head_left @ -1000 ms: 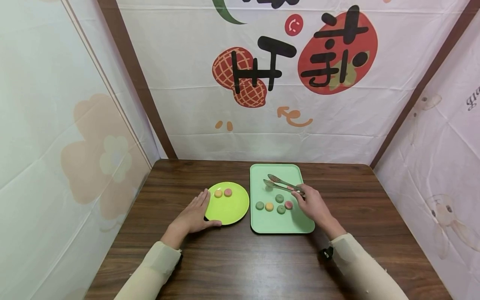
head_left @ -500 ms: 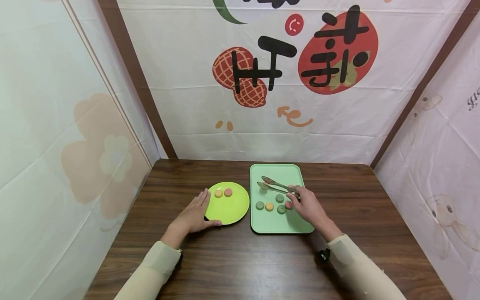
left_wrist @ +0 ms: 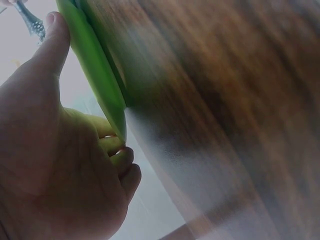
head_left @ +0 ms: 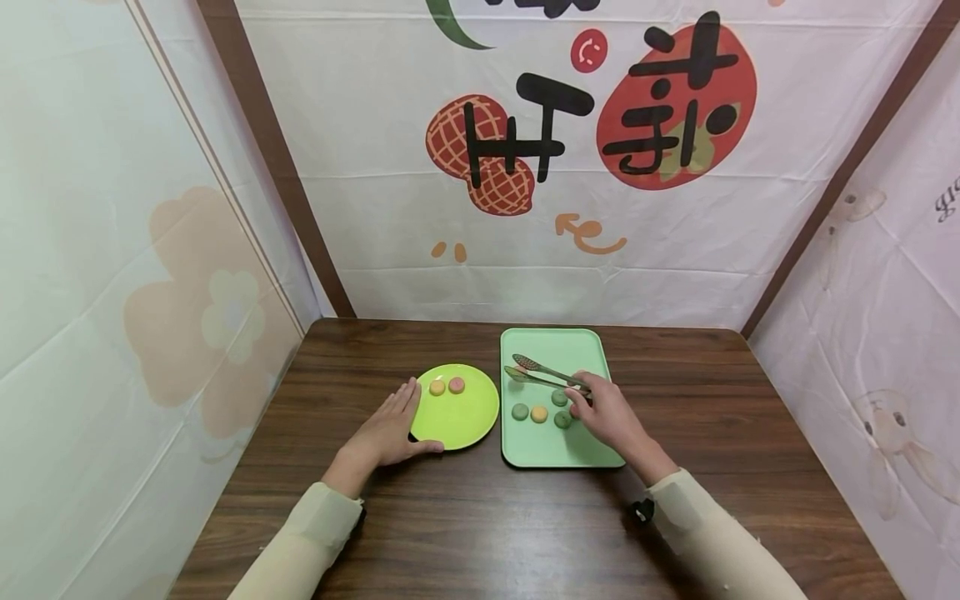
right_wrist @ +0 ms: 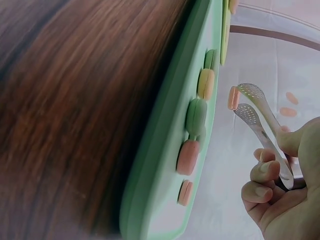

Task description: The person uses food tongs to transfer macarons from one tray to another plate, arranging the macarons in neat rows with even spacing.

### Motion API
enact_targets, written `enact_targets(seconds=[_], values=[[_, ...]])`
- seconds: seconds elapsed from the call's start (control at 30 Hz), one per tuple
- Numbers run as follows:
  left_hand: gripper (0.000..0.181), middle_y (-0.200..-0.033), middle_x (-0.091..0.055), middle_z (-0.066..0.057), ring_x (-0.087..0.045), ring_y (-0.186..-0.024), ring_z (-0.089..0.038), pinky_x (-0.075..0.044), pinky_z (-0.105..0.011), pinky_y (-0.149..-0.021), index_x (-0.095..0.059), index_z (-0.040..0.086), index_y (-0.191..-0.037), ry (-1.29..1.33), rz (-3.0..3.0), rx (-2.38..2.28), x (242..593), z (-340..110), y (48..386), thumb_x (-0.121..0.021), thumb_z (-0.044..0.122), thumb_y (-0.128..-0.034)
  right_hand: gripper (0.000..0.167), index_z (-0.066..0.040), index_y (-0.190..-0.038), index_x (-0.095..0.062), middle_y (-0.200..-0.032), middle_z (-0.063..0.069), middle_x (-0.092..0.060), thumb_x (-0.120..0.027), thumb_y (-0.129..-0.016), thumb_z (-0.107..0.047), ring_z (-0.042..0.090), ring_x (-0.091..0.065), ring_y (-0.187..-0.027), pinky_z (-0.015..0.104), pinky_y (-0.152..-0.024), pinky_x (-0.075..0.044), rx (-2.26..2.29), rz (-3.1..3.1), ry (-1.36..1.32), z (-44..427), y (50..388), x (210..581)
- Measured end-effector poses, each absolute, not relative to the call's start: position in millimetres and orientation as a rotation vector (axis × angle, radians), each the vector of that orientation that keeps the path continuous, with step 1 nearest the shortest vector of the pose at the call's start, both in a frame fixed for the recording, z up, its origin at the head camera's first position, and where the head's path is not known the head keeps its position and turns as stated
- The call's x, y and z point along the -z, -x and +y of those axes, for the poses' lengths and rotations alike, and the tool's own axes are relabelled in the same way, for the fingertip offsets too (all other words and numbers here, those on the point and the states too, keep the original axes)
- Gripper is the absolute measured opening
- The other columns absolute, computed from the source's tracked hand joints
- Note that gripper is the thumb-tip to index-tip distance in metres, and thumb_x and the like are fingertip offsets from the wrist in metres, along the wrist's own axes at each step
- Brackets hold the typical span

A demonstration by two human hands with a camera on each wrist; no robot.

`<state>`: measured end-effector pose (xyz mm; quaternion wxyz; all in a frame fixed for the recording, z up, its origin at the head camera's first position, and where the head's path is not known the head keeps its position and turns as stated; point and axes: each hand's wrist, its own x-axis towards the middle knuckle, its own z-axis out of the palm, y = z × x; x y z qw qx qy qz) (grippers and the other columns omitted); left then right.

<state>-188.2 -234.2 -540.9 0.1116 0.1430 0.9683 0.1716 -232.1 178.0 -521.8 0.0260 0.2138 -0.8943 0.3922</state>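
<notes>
My right hand [head_left: 609, 417] holds metal tongs [head_left: 546, 372] above the tray. Between their perforated tips is a pink macaron [right_wrist: 233, 98], lifted clear of the tray in the right wrist view. On the pale green tray [head_left: 525, 450] lie green macarons [head_left: 520, 412], a yellow macaron [head_left: 539, 414] and pink macarons [right_wrist: 188, 156], partly hidden by the right hand in the head view. My left hand [head_left: 386, 431] rests against the left rim of the lime-green plate [head_left: 465, 421], fingers straight and thumb spread along the near edge. A yellow macaron [head_left: 437, 387] and a pink macaron [head_left: 457, 385] sit on the plate.
The plate and tray stand side by side on a dark wooden table [head_left: 480, 517], a narrow gap between them. A printed white cloth [head_left: 390, 283] hangs behind the table, and similar cloths hang at both sides.
My right hand has moved left with the tongs, carrying the pink macaron toward the tray's left edge. The left hand and plate have stayed still.
</notes>
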Motion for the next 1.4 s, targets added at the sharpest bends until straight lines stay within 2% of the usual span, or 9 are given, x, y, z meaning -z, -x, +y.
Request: enact_targets(seconds=[0.1, 0.27, 0.4, 0.53, 0.8, 0.93, 1.2, 1.4], values=[[0.128, -0.177, -0.007, -0.028, -0.012, -0.165, -0.042, -0.016, -0.054, -0.134, -0.010, -0.010, -0.168, -0.421, 2.843, -0.501, 541.4, -234.3, 188.2, -0.073, 0.072, -0.0915, 0.026, 0.000, -0.127, -0.069, -0.098, 0.012, -0.074, -0.066, -0.109, -0.019, 0.011, -0.068, -0.075, 0.032, -0.063, -0.055, -1.169, -2.757, -0.663, 174.6, 231.4, 521.4], [0.128, -0.177, -0.007, -0.028, -0.012, -0.165, -0.042, -0.016, -0.054, -0.134, -0.010, -0.010, -0.168, -0.424, 2.841, -0.492, 541.4, -233.9, 188.5, -0.072, 0.072, -0.0920, 0.032, 0.004, -0.129, -0.070, -0.110, 0.011, -0.071, -0.069, -0.108, -0.019, 0.015, -0.067, -0.086, 0.035, -0.069, -0.058, -1.103, -2.743, -0.674, 168.9, 229.1, 521.9], [0.127, -0.177, -0.007, -0.028, -0.012, -0.165, -0.042, -0.016, -0.054, -0.134, -0.010, -0.010, -0.168, -0.422, 2.840, -0.489, 540.5, -233.4, 188.3, -0.072, 0.072, -0.0922, 0.028, 0.003, -0.127, -0.071, -0.107, 0.009, -0.068, -0.070, -0.107, -0.016, 0.016, -0.066, -0.084, 0.035, -0.067, -0.056, -1.123, -2.731, -0.683, 163.6, 227.6, 521.8], [0.127, -0.177, -0.007, -0.028, -0.012, -0.165, -0.042, -0.016, -0.054, -0.134, -0.010, -0.010, -0.168, -0.422, 2.841, -0.492, 539.6, -233.3, 188.2, -0.072, 0.071, -0.0923, 0.027, 0.001, -0.126, -0.071, -0.103, 0.008, -0.072, -0.070, -0.107, -0.017, 0.012, -0.065, -0.078, 0.031, -0.061, -0.055, -1.145, -2.745, -0.698, 158.9, 227.6, 521.5], [0.127, -0.177, -0.007, -0.029, -0.012, -0.165, -0.042, -0.016, -0.055, -0.134, -0.010, -0.010, -0.168, -0.427, 2.842, -0.480, 540.4, -233.5, 188.4, -0.071, 0.072, -0.0927, 0.026, -0.001, -0.123, -0.071, -0.099, 0.014, -0.075, -0.067, -0.109, -0.023, 0.009, -0.060, -0.068, 0.030, -0.059, -0.052, -1.164, -2.765, -0.771, 151.4, 228.3, 519.5], [0.126, -0.177, -0.007, -0.029, -0.012, -0.165, -0.042, -0.016, -0.054, -0.134, -0.010, -0.009, -0.168, -0.422, 2.842, -0.476, 540.0, -233.5, 188.8, -0.071, 0.072, -0.0930, 0.019, -0.003, -0.117, -0.072, -0.093, 0.010, -0.073, -0.068, -0.108, -0.020, 0.009, -0.056, -0.064, 0.029, -0.056, -0.050, -1.157, -2.745, -0.794, 146.9, 229.7, 520.2], [0.126, -0.177, -0.007, -0.029, -0.012, -0.165, -0.043, -0.016, -0.055, -0.134, -0.010, -0.009, -0.168, -0.418, 2.841, -0.486, 538.9, -232.8, 188.7, -0.071, 0.072, -0.0929, 0.018, -0.001, -0.117, -0.073, -0.094, 0.003, -0.069, -0.070, -0.107, -0.016, 0.008, -0.057, -0.066, 0.029, -0.059, -0.051, -1.137, -2.713, -0.805, 138.3, 231.7, 523.3], [0.127, -0.177, -0.006, -0.028, -0.011, -0.165, -0.042, -0.015, -0.054, -0.134, -0.009, -0.008, -0.169, -0.410, 2.835, -0.482, 540.4, -233.4, 188.9, -0.070, 0.073, -0.0927, 0.024, 0.000, -0.121, -0.072, -0.102, 0.006, -0.071, -0.069, -0.108, -0.019, 0.008, -0.061, -0.073, 0.031, -0.062, -0.054, -1.127, -2.748, -0.803, 132.5, 232.2, 525.2]])
